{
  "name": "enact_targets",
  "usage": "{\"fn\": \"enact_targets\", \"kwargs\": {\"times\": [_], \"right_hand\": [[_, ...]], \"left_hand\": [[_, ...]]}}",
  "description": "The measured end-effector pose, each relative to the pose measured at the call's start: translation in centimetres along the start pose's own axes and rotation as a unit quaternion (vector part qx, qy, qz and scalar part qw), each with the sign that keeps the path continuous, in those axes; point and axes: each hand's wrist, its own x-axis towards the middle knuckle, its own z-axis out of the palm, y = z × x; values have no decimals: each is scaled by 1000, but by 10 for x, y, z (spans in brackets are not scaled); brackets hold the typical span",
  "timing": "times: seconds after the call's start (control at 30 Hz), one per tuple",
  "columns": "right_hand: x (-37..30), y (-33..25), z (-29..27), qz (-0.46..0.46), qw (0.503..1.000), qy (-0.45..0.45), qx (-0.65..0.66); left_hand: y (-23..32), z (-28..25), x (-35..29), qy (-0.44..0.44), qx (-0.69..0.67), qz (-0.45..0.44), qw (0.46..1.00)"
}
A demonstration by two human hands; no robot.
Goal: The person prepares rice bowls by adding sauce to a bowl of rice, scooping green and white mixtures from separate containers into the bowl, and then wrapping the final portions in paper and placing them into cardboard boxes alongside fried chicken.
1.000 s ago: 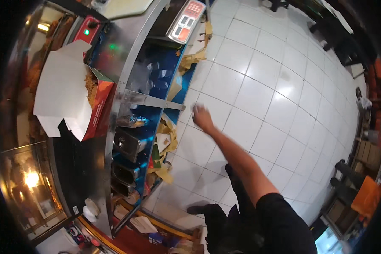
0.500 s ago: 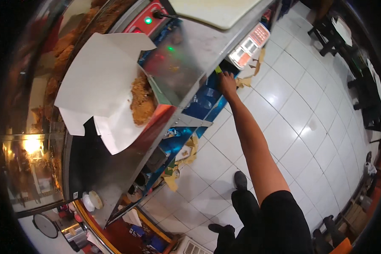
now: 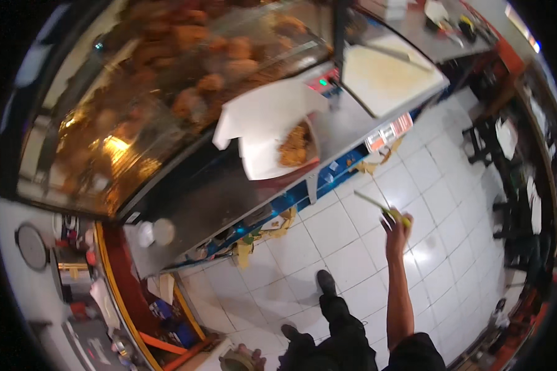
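Note:
My right hand [image 3: 397, 227] is closed round a long, thin, knife-like tool [image 3: 371, 201] with a yellow-green handle. It holds the tool above the tiled floor, away from the counter, and the thin end points up and left. At the lower edge, a blurred bit of what seems to be my left hand [image 3: 257, 358] shows beside an olive-brown shape; its fingers cannot be made out. On the steel counter, an open white carton box [image 3: 263, 117] contains a piece of fried chicken [image 3: 296, 146]. Nothing touches the box.
A glass display case [image 3: 185, 123] full of fried pieces lines the counter's back. A white cutting board [image 3: 387, 77] lies at the far right end, with a small scale-like device [image 3: 388, 132] below its edge. Black stools [image 3: 486, 145] stand to the right. Round lids [image 3: 163, 231] sit at the counter's near end.
My right hand has drawn back from the shelf under the counter, bringing out the knife-like tool. The view has swung, showing more of the display case and cutting board.

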Motion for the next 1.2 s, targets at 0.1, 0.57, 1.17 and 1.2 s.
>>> {"fn": "enact_targets", "kwargs": {"times": [0.1, 0.57, 1.17, 1.2], "right_hand": [[-49, -40, 2, -23, 999, 21, -25], [-457, -68, 442, 401, 683, -603, 100], [-803, 144, 656, 114, 604, -771, -168], [-813, 155, 677, 150, 626, -748, -164]], "left_hand": [[-2, -12, -51, -214, -168, 29, 962], [177, -59, -220, -105, -162, 494, 847], [470, -144, -305, 23, -127, 671, 730], [489, -144, -303, 43, -127, 674, 726]]}}
